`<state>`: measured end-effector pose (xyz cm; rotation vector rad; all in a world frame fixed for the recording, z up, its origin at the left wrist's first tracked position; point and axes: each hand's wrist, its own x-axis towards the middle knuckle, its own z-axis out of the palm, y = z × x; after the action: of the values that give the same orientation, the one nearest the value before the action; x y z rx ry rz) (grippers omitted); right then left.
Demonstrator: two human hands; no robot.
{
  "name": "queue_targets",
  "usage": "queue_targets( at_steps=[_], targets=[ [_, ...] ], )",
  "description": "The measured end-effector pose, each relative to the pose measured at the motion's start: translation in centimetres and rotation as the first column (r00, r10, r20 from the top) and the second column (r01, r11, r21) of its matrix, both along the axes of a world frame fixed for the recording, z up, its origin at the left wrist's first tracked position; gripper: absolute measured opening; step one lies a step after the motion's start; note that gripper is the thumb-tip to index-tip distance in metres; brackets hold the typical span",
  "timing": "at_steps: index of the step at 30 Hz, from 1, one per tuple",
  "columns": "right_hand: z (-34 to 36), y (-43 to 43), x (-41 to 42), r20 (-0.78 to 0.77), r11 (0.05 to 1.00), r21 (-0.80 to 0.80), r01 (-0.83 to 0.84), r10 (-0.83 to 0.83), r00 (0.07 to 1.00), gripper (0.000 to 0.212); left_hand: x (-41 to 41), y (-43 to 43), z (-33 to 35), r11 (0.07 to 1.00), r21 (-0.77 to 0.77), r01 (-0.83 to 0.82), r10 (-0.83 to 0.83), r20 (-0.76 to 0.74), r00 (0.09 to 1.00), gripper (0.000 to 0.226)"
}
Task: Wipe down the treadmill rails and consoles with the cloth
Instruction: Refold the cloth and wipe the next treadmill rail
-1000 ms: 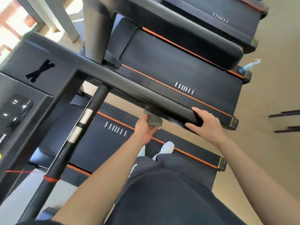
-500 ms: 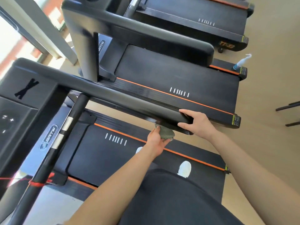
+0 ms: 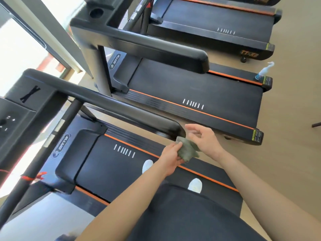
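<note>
One grey-green cloth (image 3: 188, 150) sits bunched in my left hand (image 3: 171, 158), a little right of the frame's centre, with my fingers and thumb curled round it. Its upper corner lies just under the rounded end of the near treadmill's handrail (image 3: 121, 108); I cannot tell whether it touches the rail. My right hand (image 3: 203, 138) is just to the right of the cloth, fingers spread and relaxed, holding nothing, off the rail's end. The heel of that hand is right beside the cloth, and I cannot tell whether they meet. The rail runs from there up and left to the console (image 3: 15, 119) at the left edge, where small white button marks show. Below the rail, a dark upright bar (image 3: 52, 145) with silver patches slants to the lower left, with a red band (image 3: 27, 177) round it. Under my hands is the black belt (image 3: 107, 164) with its orange side stripe, and my two white shoes (image 3: 147, 166) stand on it. Above, in mid-frame, a second treadmill (image 3: 191, 87) lies parallel, its own thick rail (image 3: 147, 46) reaching right. A spray bottle (image 3: 264, 71) stands on that machine's far back corner, at the right. A third treadmill (image 3: 217, 20) fills the top of the frame, and tan floor (image 3: 295, 110) runs down the right side.
</note>
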<state>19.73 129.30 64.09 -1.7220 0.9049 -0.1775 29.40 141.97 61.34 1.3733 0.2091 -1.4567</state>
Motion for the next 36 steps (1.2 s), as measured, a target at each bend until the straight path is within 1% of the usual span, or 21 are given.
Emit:
queue_targets(
  at_steps=[2,4,5,7,8,9,11,12,13,16,17,19,21,23,25,26,28,29,32,34,36],
  targets=[
    [0.1,-0.8,-3.2,0.013,0.999,0.044,0.009,-0.010,1.000,0.032,-0.9,-0.3,0.9,0.985,-0.056,0.164,-0.150,0.194,0.969,0.022],
    [0.4,-1.5,-6.1,0.049,0.990,0.144,0.008,-0.015,0.999,0.033,-1.6,-0.7,1.8,0.941,-0.064,0.332,-0.275,0.423,0.863,0.020],
    [0.5,-1.9,-7.2,0.071,0.982,0.186,0.005,-0.019,0.997,0.033,-1.8,-1.0,2.2,0.907,-0.043,0.418,-0.332,0.537,0.775,0.018],
    [0.8,-2.3,-8.9,0.126,0.971,0.240,-0.016,-0.015,0.992,0.032,-2.1,-1.7,3.1,0.803,0.067,0.592,-0.442,0.733,0.517,0.021],
    [0.9,-2.4,-9.4,0.150,0.965,0.263,-0.025,-0.016,0.989,0.030,-2.3,-2.3,3.6,0.747,0.134,0.651,-0.480,0.786,0.389,0.027],
    [0.9,-2.6,-9.8,0.168,0.959,0.282,-0.029,-0.019,0.986,0.029,-2.5,-2.9,4.2,0.706,0.180,0.685,-0.497,0.815,0.299,0.033],
    [0.8,-3.0,-10.2,0.190,0.956,0.290,-0.028,-0.028,0.981,0.025,-2.8,-4.2,5.2,0.681,0.214,0.700,-0.478,0.855,0.203,0.041],
    [0.7,-3.3,-10.3,0.185,0.958,0.286,-0.020,-0.035,0.982,0.022,-2.9,-4.9,5.7,0.702,0.216,0.679,-0.448,0.875,0.185,0.044],
    [0.6,-3.7,-10.4,0.173,0.958,0.286,-0.010,-0.041,0.984,0.020,-3.0,-5.6,6.0,0.744,0.206,0.636,-0.416,0.887,0.200,0.047],
    [0.3,-5.3,-10.6,0.113,0.966,0.258,0.004,-0.034,0.993,0.010,-2.7,-7.9,6.4,0.864,0.105,0.493,-0.315,0.876,0.366,0.048],
    [0.2,-6.1,-10.6,0.077,0.979,0.205,-0.001,-0.015,0.997,0.009,-2.4,-8.8,6.4,0.873,0.077,0.482,-0.303,0.860,0.410,0.045],
    [0.4,-8.0,-10.6,-0.069,0.999,0.012,-0.044,0.045,0.997,0.016,-1.8,-10.5,6.2,0.857,0.060,0.512,-0.325,0.835,0.445,0.032],
    [0.9,-9.8,-10.3,-0.210,0.979,-0.178,-0.098,0.060,0.976,0.024,-1.1,-12.3,6.1,0.822,0.057,0.567,-0.364,0.818,0.445,0.024],
    [1.6,-11.6,-9.4,-0.220,0.955,-0.288,-0.078,0.013,0.975,0.028,-0.1,-14.3,5.8,0.791,0.030,0.612,-0.377,0.811,0.447,0.019],
    [2.2,-13.3,-7.9,-0.134,0.956,-0.294,0.000,-0.041,0.990,0.034,1.2,-16.6,5.5,0.754,-0.001,0.657,-0.378,0.816,0.436,0.013],
    [2.5,-14.3,-7.1,-0.099,0.966,-0.260,0.016,-0.043,0.994,0.042,1.9,-17.7,5.4,0.730,-0.018,0.683,-0.377,0.823,0.424,0.009],
    [3.1,-16.7,-5.2,-0.057,0.986,-0.162,-0.036,0.027,0.998,0.063,3.5,-19.9,5.4,0.695,-0.035,0.718,-0.358,0.849,0.388,0.006],
    [3.3,-18.0,-4.3,-0.048,0.988,-0.127,-0.086,0.081,0.996,0.059,4.4,-21.1,5.4,0.685,-0.044,0.727,-0.348,0.858,0.379,0.006],
    [4.2,-22.2,-1.3,-0.142,0.964,-0.195,-0.180,0.154,0.978,0.005,7.3,-24.3,5.7,0.695,-0.019,0.719,-0.315,0.890,0.329,0.009],
    [5.0,-24.7,0.6,-0.210,0.955,-0.238,-0.174,0.124,0.970,0.012,9.2,-26.1,5.9,0.742,0.013,0.670,-0.283,0.912,0.296,0.007],
    [6.2,-26.8,2.4,-0.220,0.956,-0.254,-0.148,0.091,0.971,0.012,10.8,-27.5,5.7,0.782,-0.001,0.624,-0.253,0.914,0.318,0.009]
  ],
)
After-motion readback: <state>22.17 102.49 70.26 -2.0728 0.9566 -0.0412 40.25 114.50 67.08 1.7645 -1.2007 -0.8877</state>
